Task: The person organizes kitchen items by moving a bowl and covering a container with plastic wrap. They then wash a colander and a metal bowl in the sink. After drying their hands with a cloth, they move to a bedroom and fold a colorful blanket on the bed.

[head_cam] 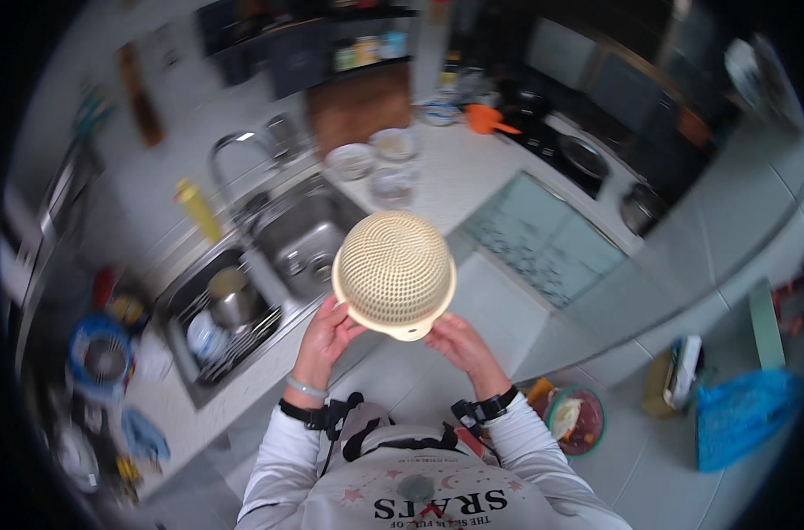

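Observation:
A cream plastic colander (396, 275) is held up in front of my body, its perforated, rounded side facing the camera. My left hand (329, 331) grips its rim at the lower left, and my right hand (458, 341) holds the rim at the lower right, near a tab with a hole. Some fingertips are hidden behind the rim. Beyond the colander lies the steel sink basin (302, 242) with its curved faucet (226, 149). Three bowls (393, 187) stand on the counter behind it.
A dark second basin at the left holds a metal pot (233, 298) and a white bowl (206, 334) on a rack. An orange ladle (484, 119) lies by the stove (567, 156). On the floor at the right are a waste bin (577, 421) and a blue plastic bag (739, 417).

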`<move>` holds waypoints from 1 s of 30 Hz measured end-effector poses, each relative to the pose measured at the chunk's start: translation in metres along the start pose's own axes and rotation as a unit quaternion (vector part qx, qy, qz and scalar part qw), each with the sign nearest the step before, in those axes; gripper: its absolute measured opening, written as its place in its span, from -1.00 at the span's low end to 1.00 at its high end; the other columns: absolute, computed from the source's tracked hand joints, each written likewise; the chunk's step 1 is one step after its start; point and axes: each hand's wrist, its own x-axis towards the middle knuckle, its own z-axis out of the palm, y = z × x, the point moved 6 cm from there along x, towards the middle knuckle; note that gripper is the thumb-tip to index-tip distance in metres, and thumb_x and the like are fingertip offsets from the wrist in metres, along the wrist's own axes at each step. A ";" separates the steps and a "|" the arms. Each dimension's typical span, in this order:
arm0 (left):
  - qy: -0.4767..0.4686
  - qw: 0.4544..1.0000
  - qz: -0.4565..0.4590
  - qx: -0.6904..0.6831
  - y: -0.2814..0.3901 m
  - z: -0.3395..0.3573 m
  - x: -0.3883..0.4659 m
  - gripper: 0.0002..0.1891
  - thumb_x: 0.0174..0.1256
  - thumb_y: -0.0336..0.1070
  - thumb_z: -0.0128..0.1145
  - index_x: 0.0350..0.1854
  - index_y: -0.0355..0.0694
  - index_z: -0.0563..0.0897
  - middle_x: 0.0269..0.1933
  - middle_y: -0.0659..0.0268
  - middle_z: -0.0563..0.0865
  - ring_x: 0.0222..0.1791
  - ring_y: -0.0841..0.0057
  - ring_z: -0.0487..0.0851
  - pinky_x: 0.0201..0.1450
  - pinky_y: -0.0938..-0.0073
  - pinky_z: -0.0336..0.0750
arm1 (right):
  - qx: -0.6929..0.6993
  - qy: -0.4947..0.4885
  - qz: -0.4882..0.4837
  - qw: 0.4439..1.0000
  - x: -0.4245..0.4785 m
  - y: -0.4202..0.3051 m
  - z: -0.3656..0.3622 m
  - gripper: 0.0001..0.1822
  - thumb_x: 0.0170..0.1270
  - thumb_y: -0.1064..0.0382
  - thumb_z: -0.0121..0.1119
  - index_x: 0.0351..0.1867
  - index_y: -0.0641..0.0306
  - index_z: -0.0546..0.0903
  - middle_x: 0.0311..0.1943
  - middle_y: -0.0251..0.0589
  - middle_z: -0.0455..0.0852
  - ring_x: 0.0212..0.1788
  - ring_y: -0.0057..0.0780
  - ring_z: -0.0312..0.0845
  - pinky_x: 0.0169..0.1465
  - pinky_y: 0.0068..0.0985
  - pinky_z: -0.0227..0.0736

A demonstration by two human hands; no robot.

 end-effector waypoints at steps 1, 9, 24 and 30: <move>-0.007 1.000 -0.007 0.017 -0.011 0.012 0.015 -0.63 0.31 -0.43 -0.19 0.17 -0.27 0.24 0.04 0.10 0.49 0.02 0.27 0.52 0.02 0.17 0.50 | 0.001 0.015 0.008 1.000 -0.007 -0.004 -0.013 -0.78 0.25 0.29 0.01 -0.11 0.30 0.46 -0.31 -0.32 0.58 -0.32 -0.62 0.48 -0.21 -0.66 0.39; -0.106 0.981 -0.159 0.043 -0.104 0.082 0.136 -0.66 0.31 -0.44 -0.20 0.14 -0.25 0.27 0.03 0.06 0.50 -0.01 0.26 0.55 -0.05 0.15 0.54 | -0.019 0.177 -0.015 0.984 -0.037 -0.058 -0.108 -0.75 0.23 0.24 0.05 -0.10 0.27 0.48 -0.25 -0.31 0.60 -0.28 -0.56 0.54 -0.23 -0.65 0.41; -0.204 0.919 -0.253 0.224 -0.181 0.206 0.377 -0.68 0.30 -0.26 -0.06 0.07 -0.23 0.38 -0.09 0.24 0.59 -0.18 0.42 0.62 -0.18 0.40 0.56 | 0.086 0.288 -0.133 0.944 0.043 -0.201 -0.280 -0.75 0.19 0.31 0.09 -0.11 0.34 0.49 -0.23 -0.19 0.61 -0.30 -0.48 0.55 -0.20 -0.58 0.43; -0.199 0.909 -0.277 0.241 -0.230 0.240 0.451 -0.67 0.29 -0.19 -0.03 0.01 -0.27 0.46 -0.13 0.21 0.61 -0.19 0.34 0.63 -0.14 0.34 0.54 | 0.084 0.326 -0.192 0.922 0.041 -0.275 -0.358 -0.78 0.20 0.34 0.07 -0.14 0.35 0.50 -0.29 -0.19 0.62 -0.36 -0.46 0.56 -0.28 -0.60 0.44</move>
